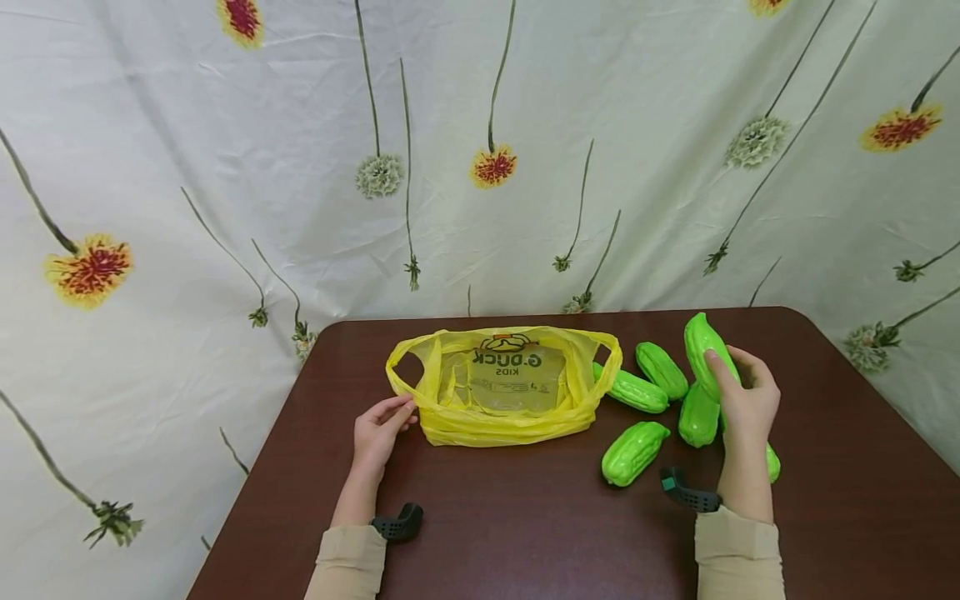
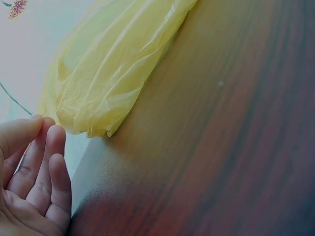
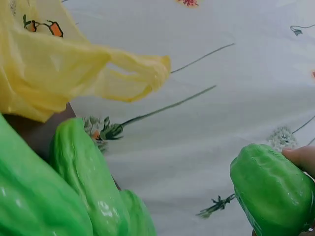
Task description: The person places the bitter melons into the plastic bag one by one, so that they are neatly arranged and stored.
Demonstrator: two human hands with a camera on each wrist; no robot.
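The bag (image 1: 504, 427), its left end pinched by the nearer left hand (image 1: 379, 429), lies left of the tilted vegetable (image 1: 702, 348) the right hand (image 1: 750, 402) grips.

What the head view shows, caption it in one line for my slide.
Left hand pinches a yellow bag; right hand holds a green gourd near other gourds on a brown table.
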